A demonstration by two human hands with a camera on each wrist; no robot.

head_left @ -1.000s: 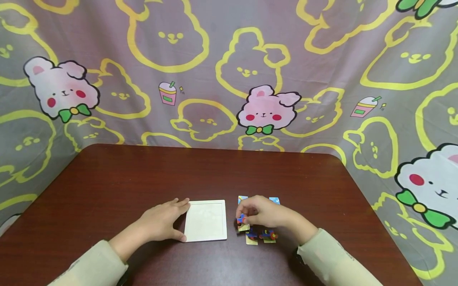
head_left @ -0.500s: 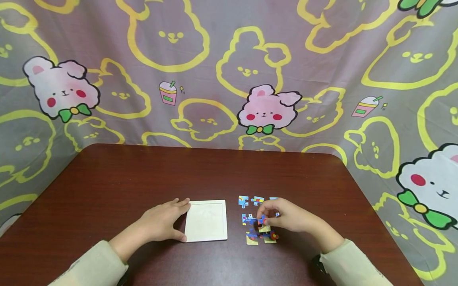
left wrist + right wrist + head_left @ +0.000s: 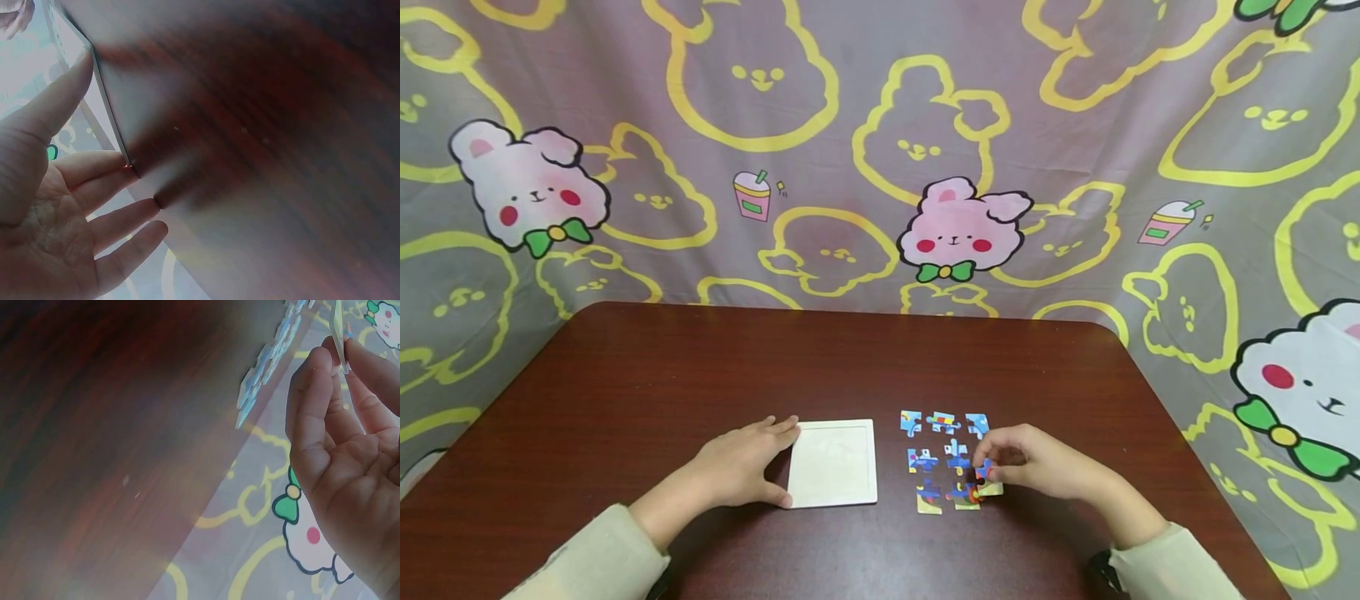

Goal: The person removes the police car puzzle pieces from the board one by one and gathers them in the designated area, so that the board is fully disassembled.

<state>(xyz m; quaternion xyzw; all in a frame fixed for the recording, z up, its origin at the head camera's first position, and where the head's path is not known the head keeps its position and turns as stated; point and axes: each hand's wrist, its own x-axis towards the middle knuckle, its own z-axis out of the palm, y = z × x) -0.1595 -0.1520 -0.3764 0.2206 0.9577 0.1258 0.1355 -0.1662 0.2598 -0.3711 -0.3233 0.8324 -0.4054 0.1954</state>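
My right hand pinches a jigsaw piece, blue and red above and yellow below, between thumb and fingertips at the right side of the laid-out pieces. In the right wrist view that piece is seen edge-on, upright in the fingers. A square, pale, shallow puzzle tray lies on the table with a bare floor. Along its left edge rests my left hand, fingers spread, thumb at the near corner and a fingertip at the far one. The left wrist view shows the thumb against the tray's edge.
Several loose jigsaw pieces lie in rough rows to the right of the tray, picturing blue sky and a colourful vehicle-like shape. The dark brown table ends at a patterned cloth curtain.
My right hand has carried the pinched jigsaw piece rightward, from the left of the loose pieces, over them, to their right side. My left hand and the tray have stayed put.
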